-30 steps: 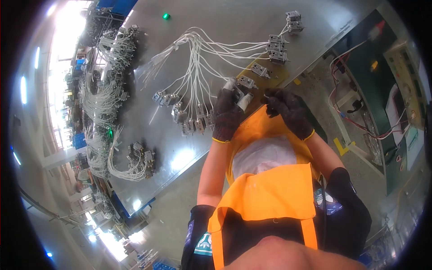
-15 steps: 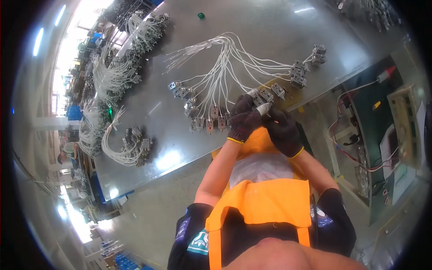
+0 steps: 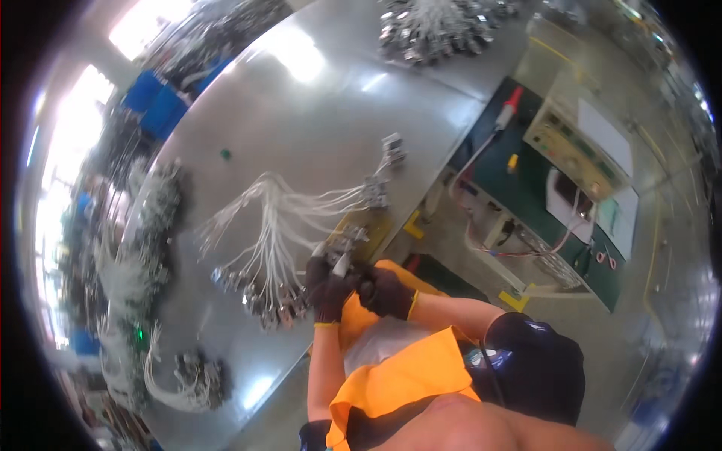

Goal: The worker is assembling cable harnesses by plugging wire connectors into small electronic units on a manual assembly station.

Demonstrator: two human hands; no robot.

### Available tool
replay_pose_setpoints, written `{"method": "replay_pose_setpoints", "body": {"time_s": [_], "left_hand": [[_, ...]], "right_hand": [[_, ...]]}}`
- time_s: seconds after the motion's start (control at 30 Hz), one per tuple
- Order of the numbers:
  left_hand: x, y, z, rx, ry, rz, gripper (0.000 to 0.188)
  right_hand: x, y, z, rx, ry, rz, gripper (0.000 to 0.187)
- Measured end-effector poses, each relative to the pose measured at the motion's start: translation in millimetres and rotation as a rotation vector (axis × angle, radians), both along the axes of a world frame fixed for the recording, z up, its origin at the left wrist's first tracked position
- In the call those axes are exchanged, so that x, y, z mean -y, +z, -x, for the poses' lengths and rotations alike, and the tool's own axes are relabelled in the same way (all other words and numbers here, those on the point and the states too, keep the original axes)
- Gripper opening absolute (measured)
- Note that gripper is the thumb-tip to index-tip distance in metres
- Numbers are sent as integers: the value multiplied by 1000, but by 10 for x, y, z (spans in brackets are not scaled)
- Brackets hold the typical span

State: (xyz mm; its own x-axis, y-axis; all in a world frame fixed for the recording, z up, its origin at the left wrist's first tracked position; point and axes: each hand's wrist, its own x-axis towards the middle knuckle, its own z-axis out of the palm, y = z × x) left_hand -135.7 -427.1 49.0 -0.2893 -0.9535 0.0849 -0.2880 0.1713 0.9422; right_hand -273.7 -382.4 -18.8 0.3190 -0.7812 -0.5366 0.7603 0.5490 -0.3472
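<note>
My left hand (image 3: 326, 295), in a dark knit glove with pale fingertips, is closed by the table's near edge. Its fingertips press on a small metal block with white wire, one of the metal blocks (image 3: 350, 239) lying there. Close beside it, my right hand (image 3: 385, 293), gloved alike, has its fingers bunched together; what they hold is hidden. White wires (image 3: 272, 218) fan out across the table from a gathered bunch to several metal blocks. More blocks (image 3: 263, 304) sit left of my left hand, others (image 3: 374, 192) beyond the right. A yellowish plate (image 3: 377, 225) lies partly under the nearest blocks.
The grey metal table (image 3: 301, 113) carries a small wired bundle (image 3: 192, 383), larger heaps (image 3: 135, 278) along its left side and another heap (image 3: 436, 30) at the far end. A green object (image 3: 226, 154) lies alone. At right, a green-topped bench (image 3: 481, 154) holds an instrument (image 3: 579, 146) and scissors (image 3: 606, 257).
The view has swung, so table and hands appear lower and further left, and more of the right bench shows. Both hands stay together at the metal blocks.
</note>
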Motion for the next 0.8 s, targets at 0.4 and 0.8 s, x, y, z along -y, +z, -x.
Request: {"method": "replay_pose_setpoints", "body": {"time_s": [0.4,0.8], "left_hand": [[-591,-50,-219,705,344,134,59],[85,-470,-95,-227,296,-2,53]], "right_hand": [[80,292,243,-574,228,905,26],[1029,207,370,-642,-201,840,27]]}}
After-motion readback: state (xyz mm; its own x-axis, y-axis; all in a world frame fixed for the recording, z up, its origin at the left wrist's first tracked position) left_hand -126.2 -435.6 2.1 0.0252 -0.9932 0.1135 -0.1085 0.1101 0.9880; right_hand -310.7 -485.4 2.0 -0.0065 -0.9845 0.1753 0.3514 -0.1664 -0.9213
